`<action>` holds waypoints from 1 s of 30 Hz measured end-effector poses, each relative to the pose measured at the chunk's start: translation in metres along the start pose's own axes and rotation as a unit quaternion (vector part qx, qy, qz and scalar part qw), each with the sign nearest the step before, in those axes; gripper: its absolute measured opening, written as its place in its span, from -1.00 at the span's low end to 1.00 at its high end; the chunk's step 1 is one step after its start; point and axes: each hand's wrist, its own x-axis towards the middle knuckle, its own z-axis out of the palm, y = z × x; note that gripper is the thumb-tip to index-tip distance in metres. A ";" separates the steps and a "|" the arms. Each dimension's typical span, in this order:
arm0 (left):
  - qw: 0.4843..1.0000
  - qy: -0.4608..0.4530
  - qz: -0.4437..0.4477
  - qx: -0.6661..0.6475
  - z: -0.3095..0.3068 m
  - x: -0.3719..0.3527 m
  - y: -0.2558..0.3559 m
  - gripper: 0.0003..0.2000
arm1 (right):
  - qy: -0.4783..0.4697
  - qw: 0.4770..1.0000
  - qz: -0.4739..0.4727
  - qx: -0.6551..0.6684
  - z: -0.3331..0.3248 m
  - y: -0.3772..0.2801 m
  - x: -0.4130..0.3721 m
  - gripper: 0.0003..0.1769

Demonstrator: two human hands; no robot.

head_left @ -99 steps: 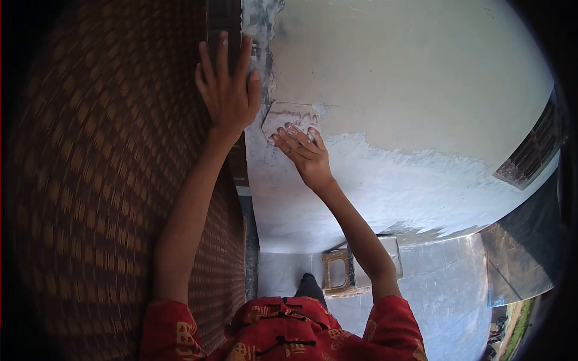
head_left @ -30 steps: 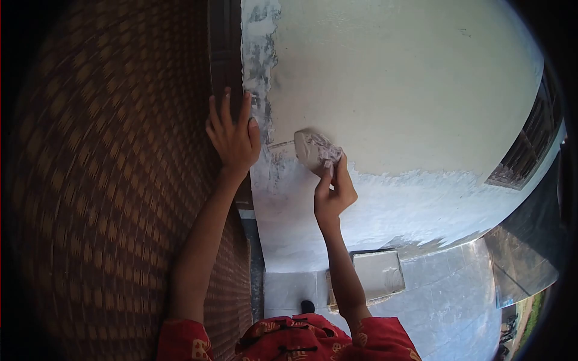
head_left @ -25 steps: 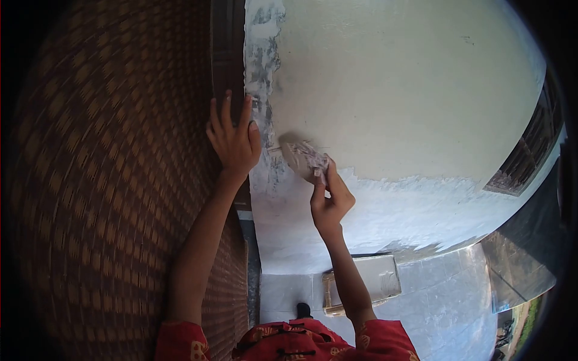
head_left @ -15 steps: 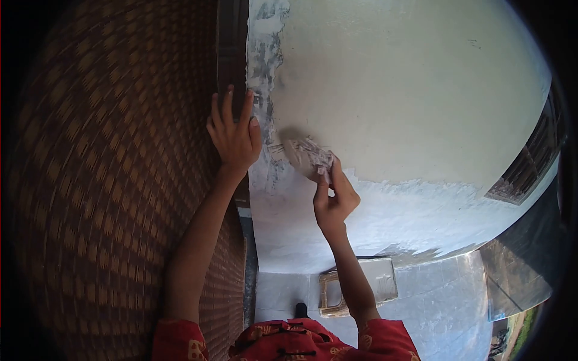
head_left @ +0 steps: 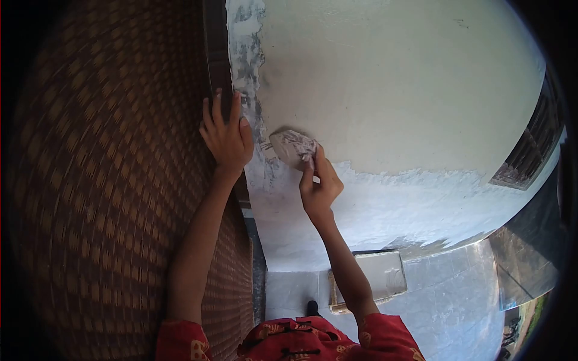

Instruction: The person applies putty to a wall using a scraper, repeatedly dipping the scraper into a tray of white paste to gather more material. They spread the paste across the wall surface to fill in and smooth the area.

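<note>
My left hand has its fingers spread against the wall's corner edge, beside the dark frame, and holds nothing. My right hand grips a putty-smeared scraper at its lumpy, putty-covered part. The scraper's flat blade lies at the pale wall, close to the patchy grey and white strip along the corner. Whether its whole edge touches the wall cannot be told. White putty with a ragged border covers the lower part of the wall.
A woven panel fills the left side. On the tiled floor lies a shallow tray against the wall base. A dark slatted window is at the right. A dark foot shows below.
The view has shifted a little, so the wall and both hands appear further left. The scraper now looks flatter against the wall, with my right hand still around it.
</note>
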 end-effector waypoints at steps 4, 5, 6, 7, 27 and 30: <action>1.000 0.006 0.004 -0.007 0.003 0.000 -0.001 -0.50 | 0.069 0.997 0.024 0.030 -0.014 -0.007 0.014 -0.55; 1.000 0.006 0.004 -0.008 0.003 -0.001 -0.002 -0.50 | 0.048 0.997 0.023 0.058 -0.015 -0.010 0.011 -0.52; 1.000 0.006 0.003 -0.010 0.002 -0.001 -0.001 -0.50 | 0.003 0.999 0.019 0.049 -0.010 -0.017 0.007 -0.50; 1.000 0.003 0.003 -0.013 0.001 -0.002 0.001 -0.50 | -0.031 0.998 0.008 0.057 0.001 -0.013 -0.002 -0.48; 0.999 0.029 -0.008 -0.039 0.009 -0.004 -0.004 -0.52 | 0.029 0.994 0.056 0.085 -0.026 -0.005 0.010 -0.60; 0.999 0.026 -0.006 -0.034 0.006 -0.003 -0.003 -0.52 | -0.046 0.997 0.029 0.048 -0.003 -0.005 -0.005 -0.57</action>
